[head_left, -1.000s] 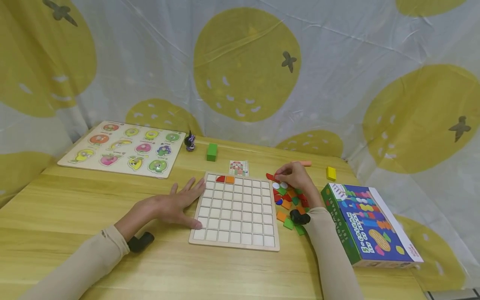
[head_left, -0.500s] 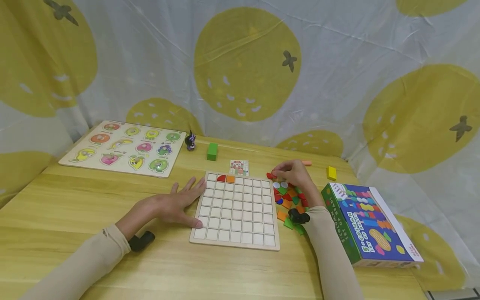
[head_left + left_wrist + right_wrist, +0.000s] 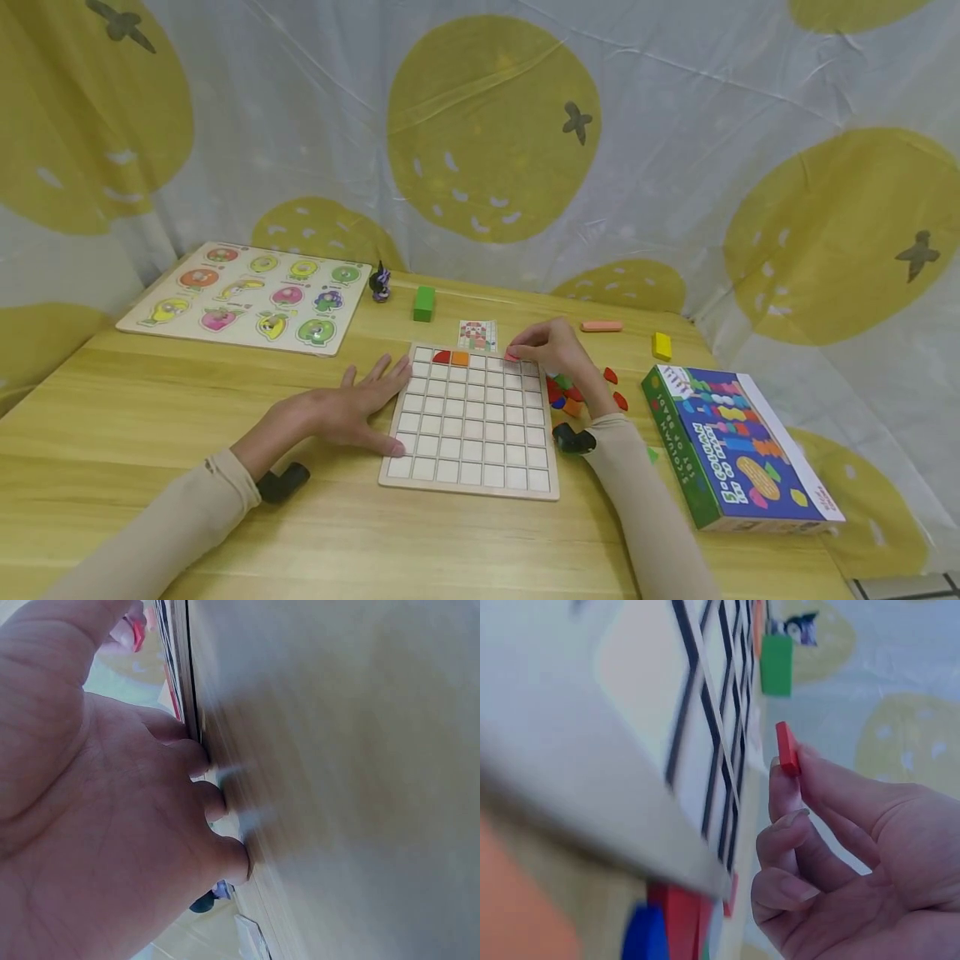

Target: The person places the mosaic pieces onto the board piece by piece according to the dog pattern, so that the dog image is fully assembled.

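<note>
A wooden grid board (image 3: pixel 471 421) lies on the table, with a red piece (image 3: pixel 442 357) and an orange piece (image 3: pixel 460 358) in its top row. My left hand (image 3: pixel 358 405) lies flat with straight fingers against the board's left edge (image 3: pixel 196 735). My right hand (image 3: pixel 551 346) hovers over the board's top right corner and pinches a small red tile (image 3: pixel 512 357) (image 3: pixel 787 748) between thumb and forefinger. A heap of coloured tiles (image 3: pixel 570 396) sits just right of the board, partly hidden by the right wrist.
A colourful game box (image 3: pixel 738 450) lies at the right. Behind the board are a small pattern card (image 3: pixel 477 335), a green block (image 3: pixel 423 303), a dark figurine (image 3: pixel 380 283), a pink bar (image 3: pixel 602 326) and a yellow block (image 3: pixel 662 346). A fruit puzzle board (image 3: pixel 251 296) lies at the far left.
My right hand has left the tile heap and moved left over the board's top right corner, carrying a red tile. The left hand has stayed put.
</note>
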Available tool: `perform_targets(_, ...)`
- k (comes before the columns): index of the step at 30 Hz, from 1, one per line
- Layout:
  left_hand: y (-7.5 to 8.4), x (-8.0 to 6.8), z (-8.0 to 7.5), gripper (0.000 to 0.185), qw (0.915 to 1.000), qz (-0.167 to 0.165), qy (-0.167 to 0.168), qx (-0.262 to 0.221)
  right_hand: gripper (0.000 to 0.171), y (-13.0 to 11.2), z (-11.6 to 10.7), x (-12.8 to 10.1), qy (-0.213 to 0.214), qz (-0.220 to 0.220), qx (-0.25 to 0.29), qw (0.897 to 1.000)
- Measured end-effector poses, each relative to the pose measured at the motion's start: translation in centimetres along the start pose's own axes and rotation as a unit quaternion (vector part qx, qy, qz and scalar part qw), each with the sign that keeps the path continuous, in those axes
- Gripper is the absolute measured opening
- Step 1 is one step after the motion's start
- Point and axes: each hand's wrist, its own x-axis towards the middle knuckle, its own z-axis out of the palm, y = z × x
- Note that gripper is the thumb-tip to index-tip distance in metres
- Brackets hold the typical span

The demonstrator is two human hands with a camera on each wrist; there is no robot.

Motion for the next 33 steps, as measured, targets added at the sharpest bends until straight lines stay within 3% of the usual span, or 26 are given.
perform_targets(14, -0.1, -0.1, -0.2, 0.121, 0.9999, 0.013, 0.002, 0.010, 0.007, -2.7, 3.5, 1.7, -0.030, -0.031, -0.016, 0.999)
perform_targets(33, -0.3, -0.1, 0.0, 0.121, 0.9999, 0.013, 0.003, 0.009, 0.005, -2.8, 4.1, 1.8, -0.040, -0.038, -0.052, 0.997)
